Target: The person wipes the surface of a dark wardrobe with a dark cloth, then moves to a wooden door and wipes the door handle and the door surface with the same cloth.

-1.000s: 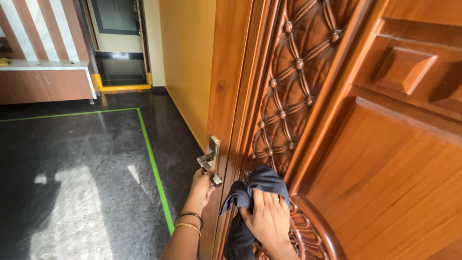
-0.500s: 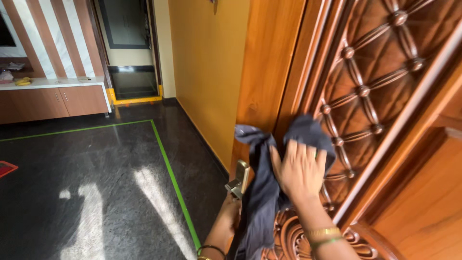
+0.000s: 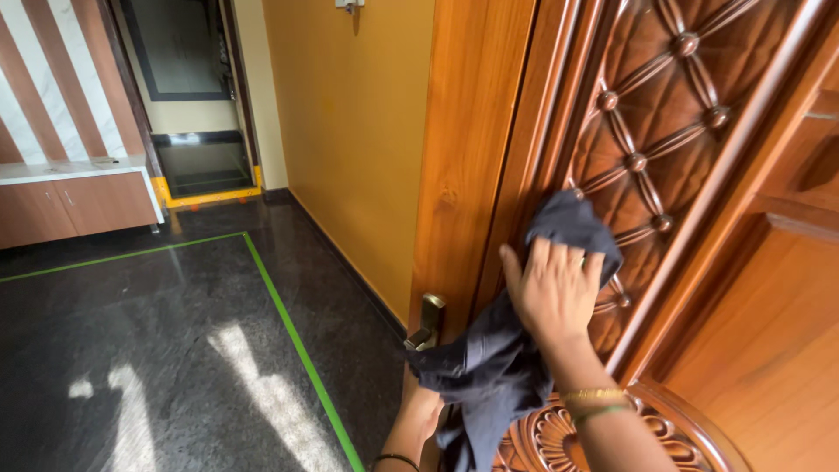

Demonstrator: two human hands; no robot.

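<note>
Right hand (image 3: 555, 293) lies flat, fingers spread, pressing the dark cloth (image 3: 498, 350) against the carved wooden door (image 3: 664, 114); since a second ago it has climbed from the lower round carving (image 3: 559, 437) to the quilted lattice panel, so the wiping now covers a higher band. Left hand (image 3: 419, 411) stays low beside the metal door handle (image 3: 426, 322); its grip is partly hidden by hanging cloth, so I cannot tell whether it is clenched.
</note>
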